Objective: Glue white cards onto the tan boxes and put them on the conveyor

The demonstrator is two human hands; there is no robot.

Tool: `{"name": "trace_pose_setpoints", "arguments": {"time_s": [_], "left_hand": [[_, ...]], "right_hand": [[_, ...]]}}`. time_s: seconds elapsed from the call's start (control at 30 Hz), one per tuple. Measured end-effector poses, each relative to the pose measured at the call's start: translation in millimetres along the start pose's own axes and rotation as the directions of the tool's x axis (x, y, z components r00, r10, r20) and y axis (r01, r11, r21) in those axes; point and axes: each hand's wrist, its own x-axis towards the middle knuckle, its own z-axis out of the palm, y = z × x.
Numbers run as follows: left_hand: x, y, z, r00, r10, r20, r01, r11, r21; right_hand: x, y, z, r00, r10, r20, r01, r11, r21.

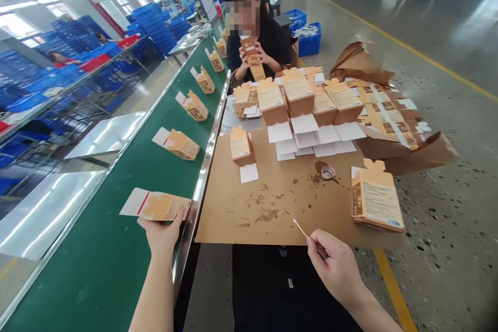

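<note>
My left hand [165, 231] grips a small orange and brown carton [161, 206] by its near side, over the green conveyor belt. The carton has a white flap with a red strip at its left end. Between the thumb and fingers of my right hand [332, 259] is a cotton swab [299, 226], its white tip pointing up and left above the cardboard sheet [218, 207]. A small clear dish [327, 172] sits on that sheet beside wet spots. One carton [240, 148] stands alone near the belt, its white flap toward me.
Cartons [182, 143] stand in a line along the green belt [97, 218], which has a metal edge. Several cartons [298, 93] are stacked at the back, and flat cartons [379, 197] lie at the right. Across the table, a person [254, 36] holds a carton.
</note>
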Motion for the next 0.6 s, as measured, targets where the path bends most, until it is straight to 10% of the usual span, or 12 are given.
{"name": "trace_pose_setpoints", "arguments": {"time_s": [0.23, 0.43, 0.5, 0.6], "left_hand": [[23.0, -14.3, 13.4, 0.996, -0.071, -0.045, 0.067, 0.995, -0.075], [-14.7, -12.0, -5.1, 0.987, -0.014, -0.161, -0.005, 0.993, -0.116], [-33.4, -1.2, -10.6, 0.956, 0.071, -0.286, -0.123, 0.978, -0.168], [-46.6, 39.3, 12.6, 0.969, 0.153, -0.195, -0.211, 0.924, -0.320]], "right_hand": [[10.9, 4.7, 5.5, 0.995, 0.039, 0.090, -0.041, 0.999, 0.023], [11.0, 7.9, -3.4, 0.999, 0.018, 0.042, -0.018, 1.000, 0.005], [7.5, 10.6, -7.4, 1.000, 0.024, 0.012, -0.024, 1.000, -0.007], [4.2, 12.0, -11.9, 0.999, 0.032, -0.027, -0.033, 0.999, -0.026]]}}
